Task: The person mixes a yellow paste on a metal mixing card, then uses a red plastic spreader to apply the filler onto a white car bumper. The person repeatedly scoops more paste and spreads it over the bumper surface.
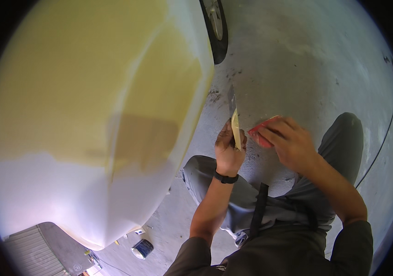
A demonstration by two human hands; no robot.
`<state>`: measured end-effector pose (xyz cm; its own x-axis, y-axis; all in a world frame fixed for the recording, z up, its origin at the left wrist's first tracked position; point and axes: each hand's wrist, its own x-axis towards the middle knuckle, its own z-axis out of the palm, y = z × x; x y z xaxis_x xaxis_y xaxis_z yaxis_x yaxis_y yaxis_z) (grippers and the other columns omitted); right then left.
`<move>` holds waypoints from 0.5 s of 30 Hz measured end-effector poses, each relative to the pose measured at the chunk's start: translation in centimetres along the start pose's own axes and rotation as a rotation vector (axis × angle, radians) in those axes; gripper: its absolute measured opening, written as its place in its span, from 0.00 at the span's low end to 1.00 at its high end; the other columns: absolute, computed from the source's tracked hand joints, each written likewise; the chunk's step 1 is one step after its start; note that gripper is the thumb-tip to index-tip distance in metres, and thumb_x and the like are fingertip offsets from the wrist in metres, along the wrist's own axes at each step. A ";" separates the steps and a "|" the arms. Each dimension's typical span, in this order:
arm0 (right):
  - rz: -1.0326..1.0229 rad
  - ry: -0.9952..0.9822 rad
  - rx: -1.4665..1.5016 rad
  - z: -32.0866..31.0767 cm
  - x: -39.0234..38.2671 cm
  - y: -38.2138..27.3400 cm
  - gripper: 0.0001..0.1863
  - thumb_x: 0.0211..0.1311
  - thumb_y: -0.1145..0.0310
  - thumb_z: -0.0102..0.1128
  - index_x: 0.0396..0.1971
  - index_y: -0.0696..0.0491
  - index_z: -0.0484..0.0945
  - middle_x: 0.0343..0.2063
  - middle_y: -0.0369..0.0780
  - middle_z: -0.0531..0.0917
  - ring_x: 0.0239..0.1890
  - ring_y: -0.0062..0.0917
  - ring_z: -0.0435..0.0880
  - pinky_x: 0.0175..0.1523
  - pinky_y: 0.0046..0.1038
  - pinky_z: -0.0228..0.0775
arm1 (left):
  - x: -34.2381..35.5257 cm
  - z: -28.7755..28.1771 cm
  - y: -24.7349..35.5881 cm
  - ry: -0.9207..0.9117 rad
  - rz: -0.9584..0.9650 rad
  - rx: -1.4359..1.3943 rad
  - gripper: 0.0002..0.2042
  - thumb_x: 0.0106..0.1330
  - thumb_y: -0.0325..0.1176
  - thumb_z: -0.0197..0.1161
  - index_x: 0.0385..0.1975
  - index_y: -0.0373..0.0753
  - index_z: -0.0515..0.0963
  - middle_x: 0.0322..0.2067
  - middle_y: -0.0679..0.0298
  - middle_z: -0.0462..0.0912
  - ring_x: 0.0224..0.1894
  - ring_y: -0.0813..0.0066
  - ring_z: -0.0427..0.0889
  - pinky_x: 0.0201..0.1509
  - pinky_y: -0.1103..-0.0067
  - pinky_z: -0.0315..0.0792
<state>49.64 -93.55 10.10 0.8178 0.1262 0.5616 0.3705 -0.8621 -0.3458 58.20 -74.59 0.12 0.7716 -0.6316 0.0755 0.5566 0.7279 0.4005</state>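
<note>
Body filler on a metal putty knife (234, 120), being worked with a red plastic spreader (263, 133) beside a car panel.

The left hand (228, 149) is closed around the putty knife and holds it upright, its blade covered with yellowish filler; the right hand (290, 142) pinches the red spreader with bent fingers and touches its edge to the blade. Both are near the middle of the view, above the person's knees. On the left, the car body panel (90, 115) already carries a wide yellow filler coat, while its near part is white, so I judge that much of the spreading is done and some is left. A small open can (142, 248) stands on the concrete floor (297, 55), and a wheel (217, 25) is far.
</note>
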 end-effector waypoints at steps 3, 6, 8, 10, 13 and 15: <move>0.476 0.038 0.172 -0.5 3.3 0.2 0.12 0.67 0.71 0.67 0.49 0.53 0.88 0.38 0.42 0.86 0.39 0.35 0.86 0.40 0.33 0.79 | 0.4 -1.6 -0.6 0.475 -0.066 0.180 0.16 0.79 0.32 0.51 0.59 0.32 0.75 0.29 0.69 0.72 0.26 0.80 0.65 0.30 0.82 0.63; 0.409 0.402 0.511 1.1 10.2 -0.5 0.11 0.73 0.69 0.64 0.49 0.56 0.87 0.35 0.44 0.87 0.35 0.34 0.86 0.41 0.32 0.77 | 1.0 -3.2 -1.7 0.477 -0.136 0.215 0.14 0.83 0.38 0.52 0.54 0.37 0.80 0.38 0.71 0.83 0.32 0.84 0.76 0.32 0.84 0.64; 0.376 0.467 0.504 2.2 14.1 -1.6 0.12 0.72 0.68 0.64 0.49 0.58 0.86 0.36 0.44 0.88 0.36 0.30 0.86 0.44 0.30 0.78 | 0.9 -3.9 -2.9 0.501 -0.142 0.263 0.16 0.83 0.38 0.52 0.56 0.35 0.80 0.39 0.70 0.84 0.31 0.84 0.75 0.32 0.84 0.64; 0.394 0.541 0.517 3.0 16.7 -2.2 0.12 0.72 0.68 0.65 0.49 0.57 0.87 0.34 0.43 0.88 0.34 0.28 0.85 0.43 0.29 0.78 | 1.1 -4.5 -3.4 0.425 -0.168 0.313 0.17 0.83 0.38 0.52 0.60 0.33 0.79 0.40 0.69 0.84 0.31 0.84 0.75 0.32 0.85 0.64; 0.523 0.558 0.531 3.7 18.7 -2.0 0.12 0.72 0.68 0.65 0.49 0.57 0.87 0.35 0.41 0.88 0.34 0.27 0.85 0.42 0.29 0.77 | 0.8 -5.0 -3.6 0.359 -0.207 0.327 0.19 0.84 0.37 0.51 0.64 0.32 0.77 0.41 0.68 0.84 0.31 0.84 0.74 0.32 0.85 0.64; 0.477 0.584 0.544 4.0 19.1 -1.7 0.11 0.72 0.69 0.65 0.48 0.57 0.88 0.35 0.41 0.88 0.33 0.26 0.84 0.41 0.29 0.76 | 0.5 -5.0 -3.5 0.324 -0.218 0.326 0.20 0.84 0.37 0.51 0.66 0.31 0.75 0.42 0.68 0.84 0.31 0.85 0.74 0.32 0.85 0.64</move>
<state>66.34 -87.72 18.40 0.6401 -0.5769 0.5074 0.3281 -0.3920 -0.8595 58.19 -76.17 -5.79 0.7327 -0.6066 -0.3086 0.6305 0.4341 0.6435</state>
